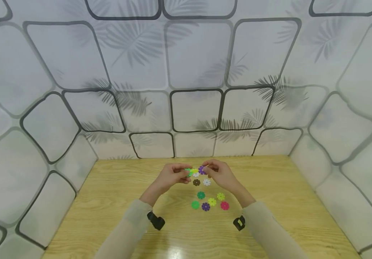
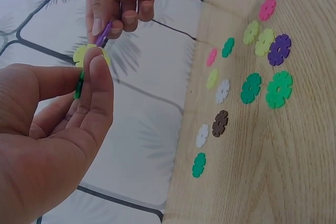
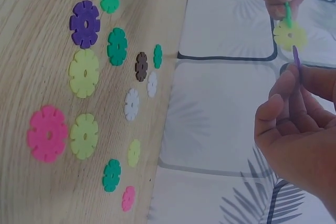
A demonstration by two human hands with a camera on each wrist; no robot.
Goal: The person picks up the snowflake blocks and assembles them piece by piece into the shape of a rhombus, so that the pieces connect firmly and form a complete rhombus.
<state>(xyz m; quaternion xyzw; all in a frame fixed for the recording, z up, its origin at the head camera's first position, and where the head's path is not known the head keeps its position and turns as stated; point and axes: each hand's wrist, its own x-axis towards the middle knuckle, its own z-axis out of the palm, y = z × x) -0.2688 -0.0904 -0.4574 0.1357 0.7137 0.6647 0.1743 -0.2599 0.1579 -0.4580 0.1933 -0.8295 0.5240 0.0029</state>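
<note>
My left hand [image 1: 172, 175] pinches a green notched snowflake disc [image 3: 287, 15] between thumb and fingers, above the far part of the table. Joined at an angle to that disc is a yellow snowflake disc [image 3: 282, 38], which sticks out toward the other hand. Opposite, my right hand [image 1: 221, 175] pinches a purple snowflake disc [image 3: 296, 56], held edge-on in the right wrist view. Its edge meets the rim of the yellow disc. Fingers hide part of the green and purple discs.
On the wooden table [image 1: 124, 201] below the hands lie several loose discs, among them a brown disc [image 1: 196, 182], a white disc [image 1: 207, 182], a pink disc [image 1: 225, 205] and another purple disc [image 1: 205, 207]. Patterned cloth walls [image 1: 195, 111] enclose the table's back and sides.
</note>
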